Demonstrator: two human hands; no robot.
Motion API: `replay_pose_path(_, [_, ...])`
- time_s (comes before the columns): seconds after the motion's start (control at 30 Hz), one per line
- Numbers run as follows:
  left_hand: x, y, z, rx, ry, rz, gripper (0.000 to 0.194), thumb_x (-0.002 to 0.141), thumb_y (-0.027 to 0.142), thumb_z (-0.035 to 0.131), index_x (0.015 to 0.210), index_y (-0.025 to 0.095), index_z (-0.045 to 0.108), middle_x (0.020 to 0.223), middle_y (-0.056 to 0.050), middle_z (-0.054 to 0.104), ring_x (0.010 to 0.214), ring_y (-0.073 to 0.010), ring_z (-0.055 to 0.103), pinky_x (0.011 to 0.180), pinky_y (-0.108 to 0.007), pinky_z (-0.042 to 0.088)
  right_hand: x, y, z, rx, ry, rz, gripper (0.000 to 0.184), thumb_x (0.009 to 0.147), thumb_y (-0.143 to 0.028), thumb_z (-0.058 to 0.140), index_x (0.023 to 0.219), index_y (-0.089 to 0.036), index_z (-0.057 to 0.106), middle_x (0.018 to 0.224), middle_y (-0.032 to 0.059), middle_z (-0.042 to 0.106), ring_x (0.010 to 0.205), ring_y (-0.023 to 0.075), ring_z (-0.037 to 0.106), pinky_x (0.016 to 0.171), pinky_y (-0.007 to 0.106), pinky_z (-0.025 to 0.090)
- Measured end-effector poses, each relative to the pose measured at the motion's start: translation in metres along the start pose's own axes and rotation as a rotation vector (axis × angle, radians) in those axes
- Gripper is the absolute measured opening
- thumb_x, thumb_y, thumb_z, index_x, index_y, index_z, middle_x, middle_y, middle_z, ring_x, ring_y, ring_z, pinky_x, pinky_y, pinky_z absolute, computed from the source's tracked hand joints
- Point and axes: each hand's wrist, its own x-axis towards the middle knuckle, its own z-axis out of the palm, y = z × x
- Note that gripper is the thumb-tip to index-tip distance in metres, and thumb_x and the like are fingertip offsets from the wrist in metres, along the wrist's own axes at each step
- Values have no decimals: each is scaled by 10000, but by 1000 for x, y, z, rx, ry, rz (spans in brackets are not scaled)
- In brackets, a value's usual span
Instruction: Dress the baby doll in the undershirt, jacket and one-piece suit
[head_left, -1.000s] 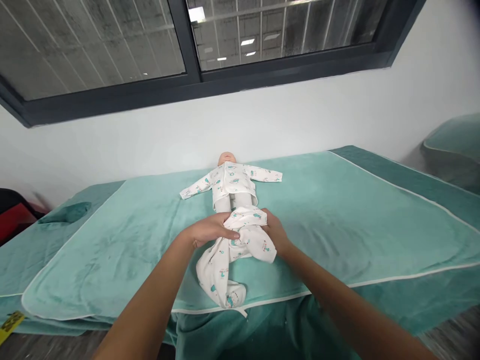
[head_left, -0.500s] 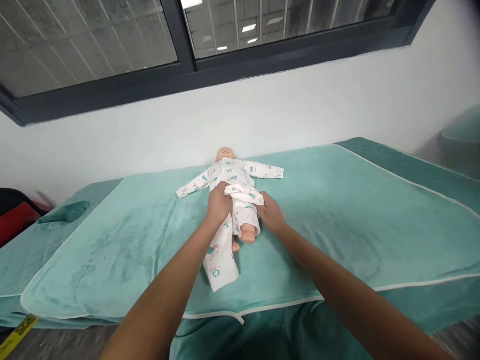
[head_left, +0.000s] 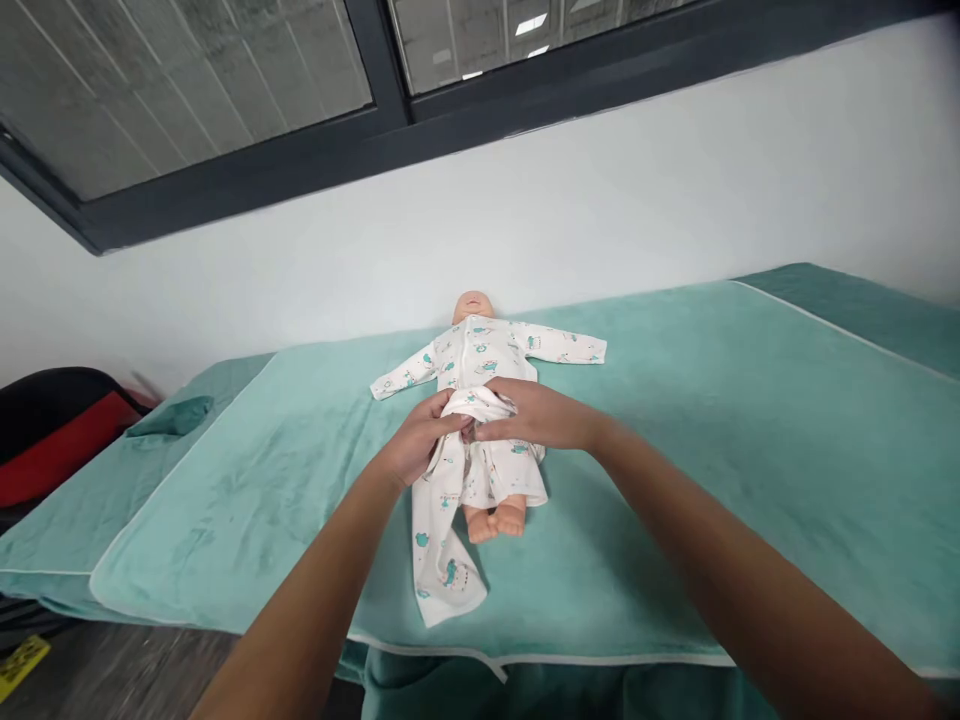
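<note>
A baby doll [head_left: 473,304] lies on its back in a white printed long-sleeved top [head_left: 484,350], its arms spread. Matching baby trousers [head_left: 448,570] are bunched at its hips. One trouser leg covers the doll's right-hand leg in view, while the other lies flat and unfilled to the left. Both bare feet stick out below the cloth. My left hand [head_left: 420,437] pinches the left part of the waistband. On its right part, my right hand [head_left: 536,412] grips the fabric between thumb and fingers. The two hands are close together at the doll's middle.
A green velvety cover [head_left: 675,480] with white piping spreads under the doll. Behind it rises a white wall [head_left: 637,210] with a dark-framed window [head_left: 390,90]. A black and red object [head_left: 67,440] stands at the left, above a yellow label [head_left: 24,665] near the floor.
My right hand has moved inward from the trousers' right edge to the waistband near my left hand. Both doll feet now show more fully. The view has tilted and shifted slightly.
</note>
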Motion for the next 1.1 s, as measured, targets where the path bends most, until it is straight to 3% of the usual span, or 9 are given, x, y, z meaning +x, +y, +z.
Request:
replay_pose_path(0.07, [5,4,5,20,94,51,230,693,254,750,852,161,612,670,19,582,603,-121,539,587,-235,395,21,-7,0,35,-62,-55,288,743,-495,732,856,-232,706,820,19,701,775,217,614,692,317,448])
replay_pose_path(0.17, [8,7,2,47,146,57,209,705,270,749,821,161,613,650,26,577,589,-115,535,582,-230,393,40,5,5,215,-154,-52,269,769,-467,712,840,-208,725,796,14,717,776,206,638,709,307,456])
replay_pose_path(0.33, [10,-1,-14,-1,35,-44,340,688,344,798,912,151,631,793,-20,650,676,-154,604,654,-263,454,41,39,18,657,14,82,220,702,-347,768,828,-180,701,772,-11,686,715,160,616,654,266,454])
replay_pose_path(0.47, [19,-7,-7,-42,165,-3,340,717,352,785,939,162,611,812,-14,654,671,-142,602,637,-252,460,39,38,27,953,28,159,274,692,-298,767,923,-167,697,785,10,696,716,164,635,679,277,495])
replay_pose_path(0.63, [19,-8,1,-47,326,90,317,729,385,760,874,165,583,745,11,609,620,-119,556,584,-230,436,35,25,20,687,-283,23,492,703,-316,803,1165,-219,665,1045,18,716,966,203,655,810,293,507])
replay_pose_path(0.8, [3,-15,-1,-2,360,26,367,727,476,750,806,172,562,688,26,572,588,-108,517,557,-220,417,29,24,18,330,-527,17,324,712,-413,794,962,-210,754,989,16,738,936,226,663,823,321,510])
replay_pose_path(0.97, [-8,-12,-4,124,173,-21,446,677,490,797,921,150,644,804,-23,660,710,-160,594,635,-244,460,30,34,34,782,-174,136,377,757,-468,756,951,-147,719,887,50,733,833,204,677,764,317,525])
replay_pose_path(1.03, [-7,-11,-6,149,47,-67,491,611,411,855,966,133,660,859,-48,683,741,-181,614,658,-261,479,31,37,37,856,-97,158,394,753,-479,761,950,-142,712,869,56,732,799,197,674,724,301,523])
replay_pose_path(1.1, [-3,-12,-7,109,49,-67,485,609,347,856,995,132,658,871,-51,688,743,-179,619,661,-265,487,31,38,35,817,-80,164,410,766,-503,744,984,-157,713,895,53,734,797,188,670,704,287,517])
